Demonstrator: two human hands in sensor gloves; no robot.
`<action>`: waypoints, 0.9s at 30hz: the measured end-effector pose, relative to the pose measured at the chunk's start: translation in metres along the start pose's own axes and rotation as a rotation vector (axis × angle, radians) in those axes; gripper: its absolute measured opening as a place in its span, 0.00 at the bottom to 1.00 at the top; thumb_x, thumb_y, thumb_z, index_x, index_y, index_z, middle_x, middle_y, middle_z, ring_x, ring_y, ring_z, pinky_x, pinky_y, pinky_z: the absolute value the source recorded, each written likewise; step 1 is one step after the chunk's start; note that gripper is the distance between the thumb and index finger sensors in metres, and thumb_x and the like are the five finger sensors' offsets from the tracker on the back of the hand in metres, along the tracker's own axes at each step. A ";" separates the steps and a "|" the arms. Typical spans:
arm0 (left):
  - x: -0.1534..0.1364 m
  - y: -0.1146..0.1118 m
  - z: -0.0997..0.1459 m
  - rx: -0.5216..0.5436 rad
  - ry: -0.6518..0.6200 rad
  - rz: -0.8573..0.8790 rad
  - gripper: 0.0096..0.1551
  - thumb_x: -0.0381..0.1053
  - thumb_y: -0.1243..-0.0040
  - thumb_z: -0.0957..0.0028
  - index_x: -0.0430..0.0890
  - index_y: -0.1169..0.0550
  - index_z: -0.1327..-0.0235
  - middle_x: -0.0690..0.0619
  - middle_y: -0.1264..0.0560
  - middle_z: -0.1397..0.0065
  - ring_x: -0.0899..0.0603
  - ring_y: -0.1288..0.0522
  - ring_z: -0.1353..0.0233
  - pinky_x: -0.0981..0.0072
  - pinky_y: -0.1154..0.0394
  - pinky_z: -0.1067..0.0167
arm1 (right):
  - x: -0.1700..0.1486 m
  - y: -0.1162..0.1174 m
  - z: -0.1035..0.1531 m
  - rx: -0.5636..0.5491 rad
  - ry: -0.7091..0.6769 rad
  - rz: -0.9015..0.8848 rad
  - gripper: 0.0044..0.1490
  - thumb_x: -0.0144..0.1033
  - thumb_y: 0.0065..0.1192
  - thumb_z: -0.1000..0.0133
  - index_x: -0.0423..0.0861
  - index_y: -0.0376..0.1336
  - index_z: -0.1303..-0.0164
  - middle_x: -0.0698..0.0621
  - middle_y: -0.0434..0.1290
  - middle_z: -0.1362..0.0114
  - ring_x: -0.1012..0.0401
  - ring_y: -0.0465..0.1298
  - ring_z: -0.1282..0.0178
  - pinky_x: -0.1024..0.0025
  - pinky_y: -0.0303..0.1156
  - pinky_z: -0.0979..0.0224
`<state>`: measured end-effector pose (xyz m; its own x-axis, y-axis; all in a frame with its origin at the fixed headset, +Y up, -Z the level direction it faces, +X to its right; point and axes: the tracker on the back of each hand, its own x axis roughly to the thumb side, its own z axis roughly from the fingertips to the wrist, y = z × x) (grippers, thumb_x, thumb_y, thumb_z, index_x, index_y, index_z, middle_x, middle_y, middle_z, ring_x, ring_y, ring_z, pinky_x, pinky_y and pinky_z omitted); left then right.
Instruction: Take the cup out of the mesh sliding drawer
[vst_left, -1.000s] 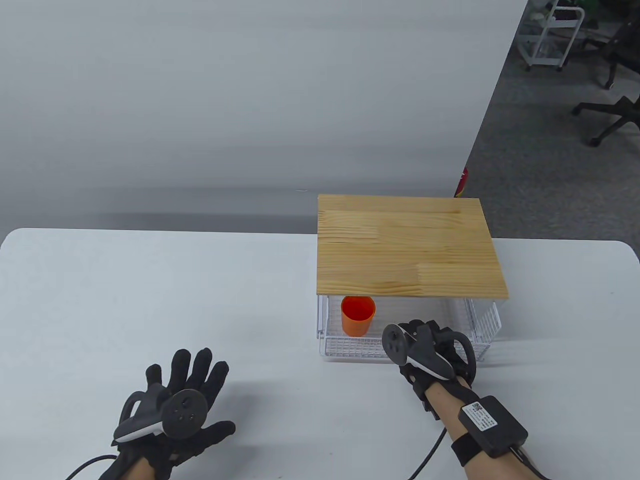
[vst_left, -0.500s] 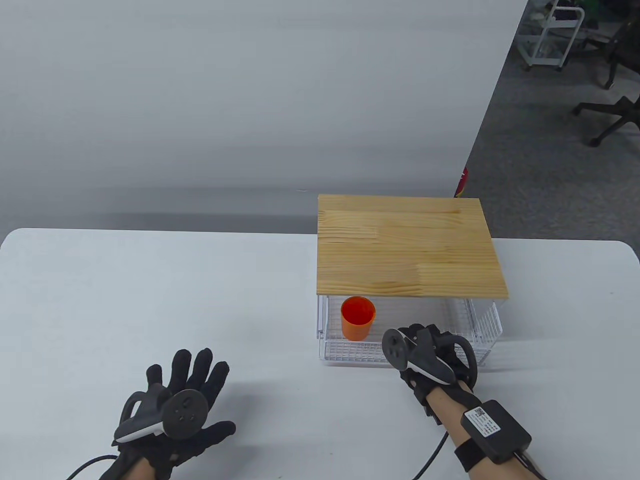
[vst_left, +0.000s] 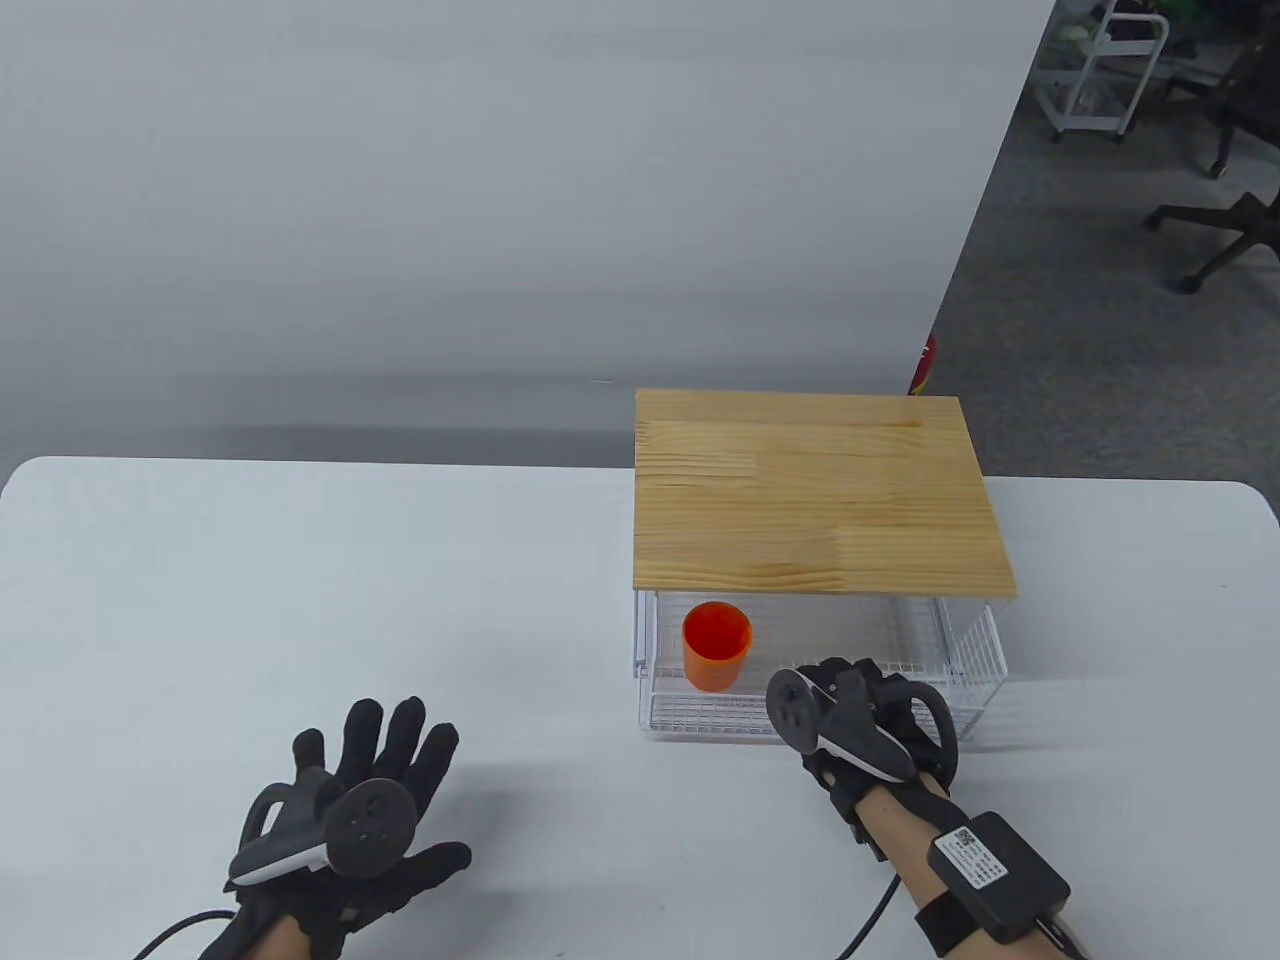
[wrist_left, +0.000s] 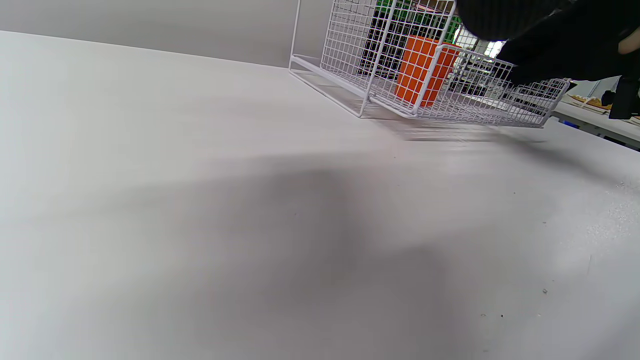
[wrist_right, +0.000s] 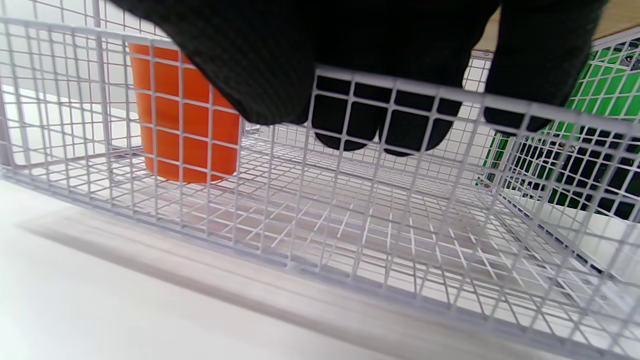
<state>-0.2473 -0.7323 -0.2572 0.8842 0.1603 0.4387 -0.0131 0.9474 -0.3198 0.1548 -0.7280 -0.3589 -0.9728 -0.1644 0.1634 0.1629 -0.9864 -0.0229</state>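
An orange cup (vst_left: 717, 647) stands upright in the left part of a white mesh drawer (vst_left: 700, 716). The drawer is slid partly out from under a wooden top (vst_left: 810, 490). My right hand (vst_left: 865, 695) grips the drawer's front wall right of the cup. In the right wrist view the fingers (wrist_right: 380, 127) hook over the wire rim (wrist_right: 400, 95) into the drawer, with the cup (wrist_right: 185, 125) to their left. My left hand (vst_left: 375, 770) rests flat and open on the table, far left of the drawer. The left wrist view shows the cup (wrist_left: 422, 70) through the mesh (wrist_left: 465, 107).
The white table (vst_left: 300, 600) stretches left of the drawer unit. The unit's wire frame (vst_left: 642, 620) stands under the wooden top. Beyond the table's right side are grey floor, office chairs (vst_left: 1225, 230) and a white cart (vst_left: 1100, 70).
My right hand has drawn the drawer a little further out toward me, and the cup has come forward with it. My left hand has not moved.
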 end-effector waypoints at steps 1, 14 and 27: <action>0.000 0.000 0.000 0.001 -0.001 -0.001 0.60 0.76 0.59 0.42 0.46 0.71 0.21 0.35 0.76 0.20 0.19 0.77 0.26 0.12 0.75 0.47 | 0.000 0.000 0.001 0.001 -0.001 0.000 0.10 0.33 0.65 0.34 0.55 0.74 0.47 0.45 0.85 0.38 0.42 0.88 0.44 0.28 0.83 0.43; 0.000 0.000 0.000 0.001 0.000 -0.001 0.60 0.76 0.59 0.42 0.46 0.71 0.21 0.35 0.76 0.20 0.19 0.77 0.26 0.12 0.75 0.46 | -0.001 0.001 0.004 0.008 -0.009 -0.008 0.10 0.33 0.65 0.34 0.55 0.75 0.47 0.45 0.86 0.39 0.42 0.89 0.44 0.29 0.84 0.44; 0.001 -0.001 -0.001 0.000 0.002 -0.005 0.59 0.75 0.58 0.41 0.45 0.71 0.21 0.35 0.76 0.20 0.19 0.77 0.26 0.12 0.75 0.46 | 0.000 0.001 0.010 0.017 -0.021 -0.011 0.08 0.35 0.66 0.32 0.55 0.75 0.49 0.46 0.86 0.40 0.43 0.89 0.46 0.30 0.85 0.45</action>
<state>-0.2459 -0.7332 -0.2571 0.8854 0.1550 0.4383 -0.0087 0.9482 -0.3177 0.1567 -0.7289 -0.3496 -0.9708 -0.1535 0.1844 0.1553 -0.9879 -0.0047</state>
